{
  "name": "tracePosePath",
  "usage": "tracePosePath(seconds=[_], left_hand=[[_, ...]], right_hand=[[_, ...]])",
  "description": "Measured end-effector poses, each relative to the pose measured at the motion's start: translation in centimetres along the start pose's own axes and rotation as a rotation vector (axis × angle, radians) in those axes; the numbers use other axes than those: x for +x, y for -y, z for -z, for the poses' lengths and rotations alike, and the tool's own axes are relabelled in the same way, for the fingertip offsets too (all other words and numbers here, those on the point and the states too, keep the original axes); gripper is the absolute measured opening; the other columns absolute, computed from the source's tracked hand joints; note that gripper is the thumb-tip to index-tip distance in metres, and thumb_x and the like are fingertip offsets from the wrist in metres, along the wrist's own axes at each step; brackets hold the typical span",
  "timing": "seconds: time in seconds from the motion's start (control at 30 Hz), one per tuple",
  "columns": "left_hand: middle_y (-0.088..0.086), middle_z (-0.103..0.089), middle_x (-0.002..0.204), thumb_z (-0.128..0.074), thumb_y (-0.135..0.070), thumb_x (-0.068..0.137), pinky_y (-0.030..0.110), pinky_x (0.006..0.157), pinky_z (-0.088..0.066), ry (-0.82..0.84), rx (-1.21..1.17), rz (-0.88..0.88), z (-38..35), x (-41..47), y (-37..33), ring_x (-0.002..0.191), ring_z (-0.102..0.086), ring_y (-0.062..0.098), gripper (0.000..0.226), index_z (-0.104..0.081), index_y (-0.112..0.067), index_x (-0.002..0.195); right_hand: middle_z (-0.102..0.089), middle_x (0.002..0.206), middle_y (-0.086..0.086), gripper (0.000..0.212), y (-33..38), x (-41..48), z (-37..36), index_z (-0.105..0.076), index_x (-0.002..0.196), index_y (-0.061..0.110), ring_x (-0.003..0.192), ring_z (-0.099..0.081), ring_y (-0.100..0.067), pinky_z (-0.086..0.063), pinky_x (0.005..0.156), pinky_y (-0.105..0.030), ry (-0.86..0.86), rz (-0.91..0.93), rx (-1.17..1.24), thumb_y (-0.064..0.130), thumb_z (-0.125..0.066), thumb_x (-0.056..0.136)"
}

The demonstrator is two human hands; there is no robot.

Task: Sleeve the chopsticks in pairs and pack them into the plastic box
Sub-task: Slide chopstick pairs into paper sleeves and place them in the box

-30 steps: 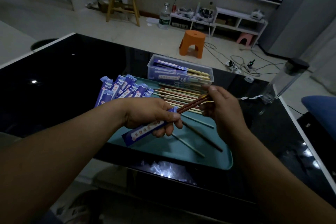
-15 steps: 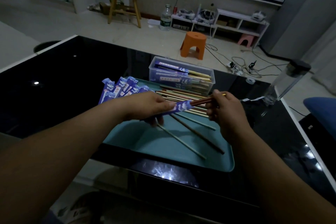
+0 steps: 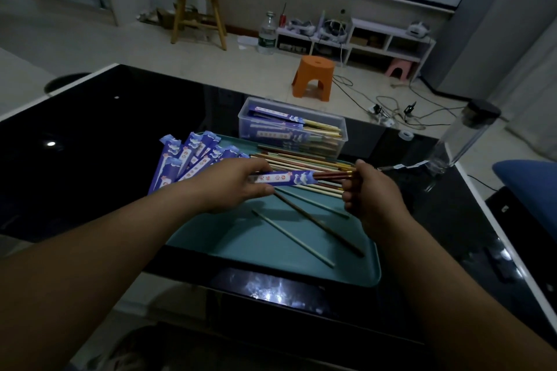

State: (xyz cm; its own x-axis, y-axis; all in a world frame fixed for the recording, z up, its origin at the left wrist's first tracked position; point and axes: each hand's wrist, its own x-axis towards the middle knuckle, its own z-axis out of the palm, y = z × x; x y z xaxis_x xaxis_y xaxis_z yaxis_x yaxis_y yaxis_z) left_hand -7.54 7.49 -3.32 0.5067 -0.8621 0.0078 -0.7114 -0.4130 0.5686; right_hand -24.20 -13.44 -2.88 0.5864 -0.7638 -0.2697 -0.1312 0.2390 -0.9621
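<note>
My left hand (image 3: 233,185) grips a blue paper sleeve (image 3: 286,178), held level above the teal tray (image 3: 271,253). A pair of dark red chopsticks (image 3: 333,175) sticks out of the sleeve's right end, and my right hand (image 3: 370,193) pinches their gold-tipped ends. Behind the tray stands the clear plastic box (image 3: 292,129), which holds several sleeved pairs. Empty blue sleeves (image 3: 187,159) fan out at the tray's left. Loose chopsticks (image 3: 301,161) lie stacked at the tray's back, and three more (image 3: 316,226) lie scattered on its middle.
The tray sits on a glossy black table (image 3: 105,144) with a white edge. A clear bottle with a dark cap (image 3: 461,135) stands at the right, next to a tape roll (image 3: 405,134). An orange stool (image 3: 313,77) is on the floor beyond.
The sleeve has swung from tilted to level and risen slightly. The red chopsticks have slid deeper into it, with less of them showing at the right end.
</note>
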Motion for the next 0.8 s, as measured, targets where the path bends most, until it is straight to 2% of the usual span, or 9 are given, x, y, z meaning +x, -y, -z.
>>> tracePosePath(seconds=[0.1,0.17,0.27,0.33,0.4,0.47,0.6,0.73,0.8], left_hand=[[-0.008,-0.067,0.113,-0.067,-0.050,0.094,0.034,0.090,-0.050,-0.018,-0.002,0.004,-0.1,0.5,0.5,0.102,-0.063,0.014,0.036,-0.063,-0.032,0.125],[-0.003,-0.065,0.116,-0.067,-0.052,0.093,0.035,0.094,-0.049,-0.065,0.022,0.014,-0.5,0.9,0.9,0.108,-0.061,0.018,0.041,-0.061,-0.035,0.130],[0.004,-0.053,0.123,-0.063,-0.066,0.083,0.045,0.104,-0.045,-0.258,0.104,0.067,-0.5,1.5,1.3,0.121,-0.052,0.027,0.067,-0.050,-0.041,0.144],[0.006,-0.048,0.129,-0.065,-0.066,0.079,0.048,0.107,-0.043,-0.363,0.051,0.122,0.1,2.0,1.2,0.125,-0.049,0.030,0.074,-0.047,-0.037,0.145],[0.008,-0.049,0.130,-0.063,-0.062,0.078,0.048,0.107,-0.043,-0.424,-0.019,0.154,0.5,2.4,1.1,0.125,-0.050,0.031,0.072,-0.049,-0.033,0.143],[0.009,-0.051,0.133,-0.067,-0.048,0.086,0.044,0.109,-0.042,-0.438,-0.075,0.160,0.8,2.7,1.4,0.126,-0.051,0.031,0.062,-0.050,-0.031,0.143],[0.004,-0.049,0.141,-0.064,-0.025,0.096,0.026,0.102,-0.038,-0.406,-0.180,0.168,0.7,3.0,1.7,0.127,-0.052,0.022,0.050,-0.052,-0.030,0.144],[-0.001,-0.048,0.142,-0.059,-0.023,0.099,0.023,0.095,-0.036,-0.422,-0.219,0.157,0.6,3.3,1.4,0.119,-0.055,0.015,0.045,-0.052,-0.034,0.142],[-0.002,-0.047,0.142,-0.058,-0.023,0.100,0.023,0.095,-0.036,-0.420,-0.235,0.169,0.6,3.4,1.5,0.122,-0.054,0.015,0.044,-0.052,-0.036,0.142]], right_hand=[[-0.047,0.064,-0.002,0.024,0.2,0.2,0.1,-0.053,0.084,0.017,0.047,-0.041,-0.011,-0.032,0.044,-0.023,0.002,-0.012,0.064,0.020,-0.047,0.107],[-0.046,0.063,-0.001,0.023,0.0,0.2,0.2,-0.053,0.085,0.015,0.050,-0.042,-0.011,-0.033,0.049,-0.024,0.025,-0.021,0.114,0.014,-0.047,0.107],[-0.048,0.064,-0.002,0.019,-0.1,1.0,0.4,-0.053,0.089,0.013,0.052,-0.044,-0.011,-0.034,0.048,-0.023,0.008,0.001,0.170,0.010,-0.047,0.107],[-0.040,0.062,0.000,0.023,0.1,2.1,0.4,-0.048,0.085,0.016,0.048,-0.038,-0.010,-0.030,0.043,-0.020,-0.010,0.008,0.235,0.009,-0.045,0.107],[-0.034,0.061,0.002,0.027,0.6,3.0,0.3,-0.043,0.082,0.019,0.045,-0.032,-0.008,-0.025,0.042,-0.020,-0.009,0.006,0.278,0.009,-0.041,0.107],[-0.035,0.060,0.002,0.027,1.4,4.0,-0.1,-0.044,0.083,0.019,0.045,-0.033,-0.008,-0.027,0.044,-0.021,-0.018,0.006,0.285,0.010,-0.041,0.108],[-0.047,0.062,0.000,0.015,3.3,6.1,-2.0,-0.054,0.094,0.013,0.048,-0.043,-0.009,-0.035,0.047,-0.021,-0.068,-0.026,0.297,0.013,-0.048,0.107],[-0.052,0.061,-0.001,0.017,5.2,8.6,-4.3,-0.059,0.089,0.010,0.044,-0.049,-0.010,-0.041,0.048,-0.023,-0.134,-0.045,0.275,0.013,-0.052,0.105],[-0.054,0.064,-0.002,0.019,5.8,9.5,-5.2,-0.061,0.087,0.008,0.045,-0.051,-0.011,-0.043,0.048,-0.023,-0.166,-0.058,0.219,0.010,-0.052,0.104]])
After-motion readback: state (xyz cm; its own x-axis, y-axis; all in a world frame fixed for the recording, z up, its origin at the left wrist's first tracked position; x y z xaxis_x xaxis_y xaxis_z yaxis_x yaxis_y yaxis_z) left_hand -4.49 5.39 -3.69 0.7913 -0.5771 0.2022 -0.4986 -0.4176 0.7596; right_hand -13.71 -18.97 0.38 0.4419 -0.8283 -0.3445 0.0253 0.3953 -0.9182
